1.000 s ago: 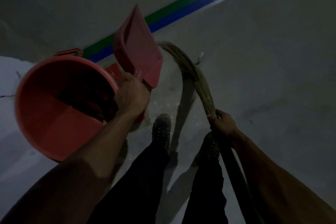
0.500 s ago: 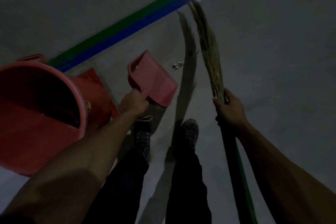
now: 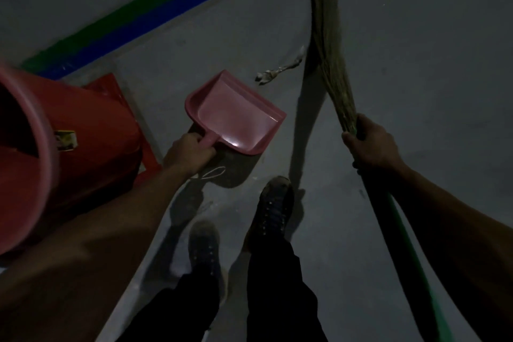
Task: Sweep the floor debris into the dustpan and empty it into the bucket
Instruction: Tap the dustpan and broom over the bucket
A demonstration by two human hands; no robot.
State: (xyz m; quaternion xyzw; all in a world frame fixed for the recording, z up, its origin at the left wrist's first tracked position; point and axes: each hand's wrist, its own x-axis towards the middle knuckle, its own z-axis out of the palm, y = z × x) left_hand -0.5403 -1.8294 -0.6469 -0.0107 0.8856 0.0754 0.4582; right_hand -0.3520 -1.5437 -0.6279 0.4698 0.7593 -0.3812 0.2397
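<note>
dim, underexposed | glare spot on dustpan (image 3: pixel 236 119) | hard shadows | motion-blurred, distorted edges

grey floor (image 3: pixel 416 91) — debris scrap (image 3: pixel 277 71)

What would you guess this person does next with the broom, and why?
Probably draw the broom toward the dustpan, flicking in the pale scrap. The scrap lies between bristles and pan, the pan looks empty, and the left hand holds it low.
</note>
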